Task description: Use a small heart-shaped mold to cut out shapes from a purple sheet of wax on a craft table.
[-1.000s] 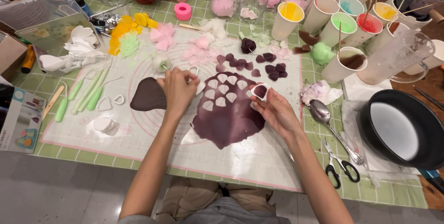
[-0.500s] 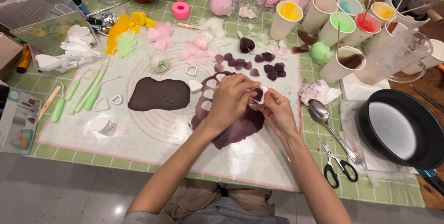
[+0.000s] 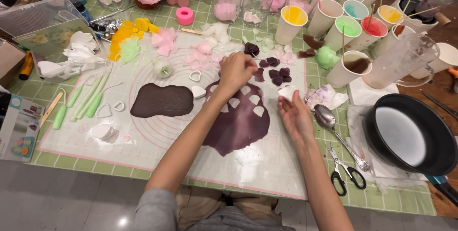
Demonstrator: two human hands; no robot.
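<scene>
The left hand (image 3: pixel 236 71) reaches across the white silicone work mat (image 3: pixel 157 150) to the cluster of dark purple cut petals (image 3: pixel 276 71) near the mat's far edge. Its fingers are pinched together over a petal at the near left of that cluster; the grip appears clenched on a small dark piece, though the fingertips hide it and I cannot tell for certain.

The right hand (image 3: pixel 296 114) rests just right of the rolled purple clay sheet (image 3: pixel 238 121), palm turned up. Its grip is grasping a small white petal cutter (image 3: pixel 287 91) between thumb and fingertips.

The purple sheet lies at the middle of the mat and shows several petal-shaped holes where the mat shows through. A second, uncut dark brown clay sheet (image 3: pixel 162 100) lies just left of it, apart from it. A loose white cutter (image 3: pixel 198 91) sits between the two sheets.

On the bench to the right lie a metal spoon (image 3: pixel 329 119), black-handled scissors (image 3: pixel 346 176) and a black pan (image 3: pixel 405 133). Paper cups of coloured liquid (image 3: pixel 348 30) stand along the far right. Green modelling tools (image 3: pixel 86 99) lie at the mat's left edge.
</scene>
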